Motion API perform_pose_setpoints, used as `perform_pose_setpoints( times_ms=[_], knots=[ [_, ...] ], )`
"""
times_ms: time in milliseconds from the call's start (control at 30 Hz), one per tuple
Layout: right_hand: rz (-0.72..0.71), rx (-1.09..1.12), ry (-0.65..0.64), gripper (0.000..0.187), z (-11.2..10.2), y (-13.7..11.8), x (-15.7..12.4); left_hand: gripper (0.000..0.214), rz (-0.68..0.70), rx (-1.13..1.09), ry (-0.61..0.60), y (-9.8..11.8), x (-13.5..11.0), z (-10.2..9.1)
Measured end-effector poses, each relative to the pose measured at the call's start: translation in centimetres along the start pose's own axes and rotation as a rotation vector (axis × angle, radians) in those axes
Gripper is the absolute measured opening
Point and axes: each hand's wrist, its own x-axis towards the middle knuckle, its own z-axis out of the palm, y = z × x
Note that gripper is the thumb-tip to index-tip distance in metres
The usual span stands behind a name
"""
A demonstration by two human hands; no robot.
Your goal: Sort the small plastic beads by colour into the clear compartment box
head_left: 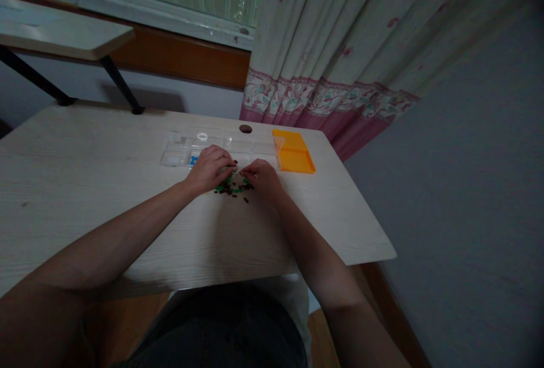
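Observation:
Both my hands are at the middle of the table, close together over a loose pile of small brown and green pieces (234,189). The fingers of my left hand (210,167) are bent and pinched at the pile's upper left; what lies between the tips is too small to name. My right hand (264,176) faces it from the right, thumb and fingertips pressed together round something tiny and pale. A clear plastic compartment tray (238,142) lies just behind the hands, with a few blue pieces (194,159) in it beside my left hand.
Right of the clear tray lies an orange tray (297,152) with a divider. A round hole (245,129) is set near the back edge of the pale wooden table (170,243). A raised shelf (68,31) on black legs stands at back left; a curtain (323,62) hangs behind.

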Motion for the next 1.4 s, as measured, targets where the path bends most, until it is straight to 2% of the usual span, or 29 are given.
perform_pose_setpoints(
  times_ms=[133, 300, 633, 900, 1400],
  knots=[
    [-0.055, -0.109, -0.064, 0.016, 0.3, 0.0, -0.1, 0.027, -0.075, 0.01, 0.057, -0.1, 0.1, 0.0],
    [-0.174, -0.167, -0.157, 0.018, 0.4, -0.4, -0.4, 0.034, -0.112, 0.042, 0.063, -0.1, 0.1, -0.1],
    [-0.212, -0.217, -0.241, 0.019, -0.3, -1.1, -0.6, 0.035, -0.126, 0.087, 0.106, -0.5, 0.0, 0.0],
    [-0.205, -0.244, -0.255, 0.019, -0.2, -1.4, -0.5, 0.028, -0.16, 0.06, 0.12, -0.7, 0.1, 0.2],
    [-0.211, -0.195, -0.183, 0.016, 0.1, -1.1, -0.3, 0.028, -0.141, 0.063, 0.116, -0.6, 0.0, 0.2]
  ],
)
